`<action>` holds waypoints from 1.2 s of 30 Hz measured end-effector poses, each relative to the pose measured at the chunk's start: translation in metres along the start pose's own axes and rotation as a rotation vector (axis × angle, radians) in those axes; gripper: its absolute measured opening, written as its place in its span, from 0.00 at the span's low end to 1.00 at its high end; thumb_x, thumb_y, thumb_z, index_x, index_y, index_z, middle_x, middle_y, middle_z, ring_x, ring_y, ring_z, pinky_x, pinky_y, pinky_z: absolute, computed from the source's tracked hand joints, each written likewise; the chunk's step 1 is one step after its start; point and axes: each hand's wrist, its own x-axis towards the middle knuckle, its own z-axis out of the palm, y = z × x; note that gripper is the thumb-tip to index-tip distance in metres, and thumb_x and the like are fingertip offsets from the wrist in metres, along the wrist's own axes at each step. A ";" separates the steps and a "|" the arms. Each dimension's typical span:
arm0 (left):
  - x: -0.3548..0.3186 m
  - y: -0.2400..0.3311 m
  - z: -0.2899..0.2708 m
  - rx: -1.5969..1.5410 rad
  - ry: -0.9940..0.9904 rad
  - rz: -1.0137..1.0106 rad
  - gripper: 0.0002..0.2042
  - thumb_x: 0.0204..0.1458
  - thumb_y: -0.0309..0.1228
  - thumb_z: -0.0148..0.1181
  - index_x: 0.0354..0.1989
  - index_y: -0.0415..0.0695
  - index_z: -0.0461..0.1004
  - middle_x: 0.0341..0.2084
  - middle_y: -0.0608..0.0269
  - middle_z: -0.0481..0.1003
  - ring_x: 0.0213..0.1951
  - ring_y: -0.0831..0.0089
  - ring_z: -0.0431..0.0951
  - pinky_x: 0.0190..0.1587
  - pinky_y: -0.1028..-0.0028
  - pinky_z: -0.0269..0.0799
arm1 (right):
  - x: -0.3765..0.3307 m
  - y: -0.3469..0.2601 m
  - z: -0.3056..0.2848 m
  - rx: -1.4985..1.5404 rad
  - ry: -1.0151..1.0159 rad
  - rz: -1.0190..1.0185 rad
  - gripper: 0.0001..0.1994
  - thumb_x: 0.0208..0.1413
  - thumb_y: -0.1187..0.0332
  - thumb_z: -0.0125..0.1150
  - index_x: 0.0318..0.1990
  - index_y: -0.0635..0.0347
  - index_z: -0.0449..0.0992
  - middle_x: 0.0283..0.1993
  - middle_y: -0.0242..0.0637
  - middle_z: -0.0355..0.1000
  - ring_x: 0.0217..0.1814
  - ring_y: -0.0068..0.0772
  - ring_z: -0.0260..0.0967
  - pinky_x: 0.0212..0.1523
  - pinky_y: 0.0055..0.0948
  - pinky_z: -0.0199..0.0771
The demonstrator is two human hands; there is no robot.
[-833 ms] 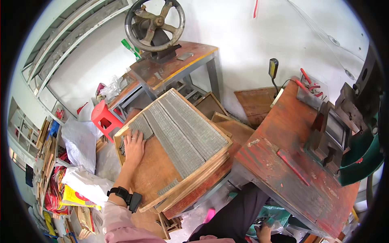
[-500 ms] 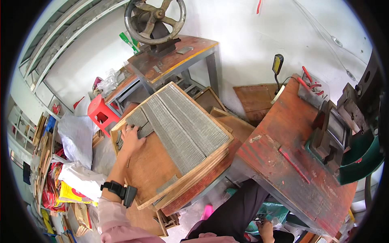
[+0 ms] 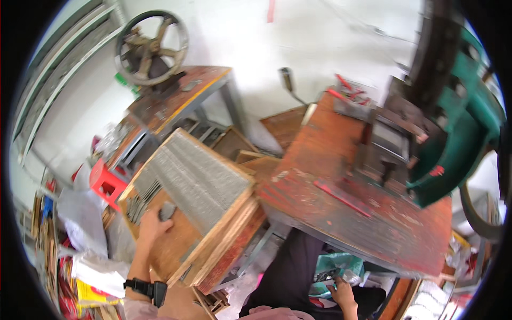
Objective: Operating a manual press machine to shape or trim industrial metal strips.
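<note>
My left hand (image 3: 153,228) is closed on a small stack of grey metal pieces (image 3: 167,210), held over the bare wood of a shallow wooden tray (image 3: 184,238). Long close-packed rows of thin grey metal strips (image 3: 194,173) fill the tray's far right part. Looser metal pieces (image 3: 141,201) lie near its left side, beyond my hand. Low by my lap, my right hand (image 3: 344,296) has its fingers bent and apart at the near edge of a green plastic bag (image 3: 318,289). Small dark metal parts (image 3: 325,276) show inside the bag.
A worn red-brown bench (image 3: 304,176) carries a green press machine (image 3: 432,176), a red bar (image 3: 341,198) and a bin of red-handled tools (image 3: 353,104). Behind the tray stand a handwheel (image 3: 152,48) on a small table and a red stool (image 3: 104,184). Sacks (image 3: 96,272) lie at left.
My left hand has drawn back from the loose pieces at the tray's left side, now with a small stack in it. My right hand has risen toward the green bag. The view has swung right.
</note>
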 end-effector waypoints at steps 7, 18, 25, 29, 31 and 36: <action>0.001 -0.049 0.005 -0.362 -0.129 -0.124 0.16 0.39 0.32 0.58 0.32 0.30 0.77 0.19 0.54 0.76 0.22 0.68 0.77 0.25 0.71 0.72 | -0.007 -0.015 -0.054 -0.028 0.039 0.087 0.19 0.52 0.57 0.60 0.43 0.64 0.72 0.37 0.53 0.73 0.40 0.57 0.72 0.40 0.47 0.73; -0.057 0.272 -0.024 -0.459 -0.475 0.906 0.23 0.40 0.29 0.67 0.47 0.35 0.72 0.36 0.52 0.76 0.37 0.67 0.78 0.41 0.71 0.73 | -0.015 -0.115 -0.207 0.270 0.546 -0.479 0.23 0.47 0.68 0.67 0.51 0.63 0.70 0.45 0.47 0.72 0.44 0.50 0.71 0.44 0.38 0.74; -0.079 0.409 0.037 -0.067 -0.267 1.576 0.22 0.41 0.35 0.63 0.44 0.35 0.69 0.36 0.49 0.72 0.41 0.52 0.74 0.46 0.62 0.71 | 0.054 -0.123 -0.220 0.175 0.516 -0.531 0.36 0.43 0.67 0.68 0.61 0.63 0.59 0.54 0.51 0.63 0.58 0.54 0.60 0.56 0.44 0.65; -0.081 0.412 0.045 -0.046 -0.417 1.530 0.25 0.44 0.34 0.63 0.49 0.33 0.66 0.39 0.45 0.71 0.43 0.50 0.73 0.51 0.61 0.68 | 0.057 -0.109 -0.220 0.158 0.437 -0.470 0.35 0.44 0.66 0.67 0.61 0.65 0.59 0.51 0.52 0.65 0.57 0.54 0.60 0.55 0.43 0.65; -0.088 0.398 0.046 -0.190 -0.297 1.380 0.29 0.46 0.32 0.62 0.55 0.31 0.61 0.43 0.42 0.70 0.44 0.47 0.71 0.52 0.58 0.66 | 0.059 -0.111 -0.222 0.176 0.476 -0.468 0.34 0.43 0.67 0.68 0.60 0.65 0.61 0.50 0.51 0.66 0.56 0.54 0.60 0.55 0.42 0.65; -0.091 0.383 0.064 -0.460 -0.244 1.314 0.31 0.46 0.27 0.62 0.58 0.31 0.57 0.42 0.41 0.70 0.45 0.46 0.68 0.51 0.57 0.64 | 0.059 -0.107 -0.228 0.193 0.429 -0.502 0.32 0.42 0.66 0.69 0.57 0.67 0.64 0.50 0.50 0.67 0.55 0.51 0.61 0.54 0.40 0.66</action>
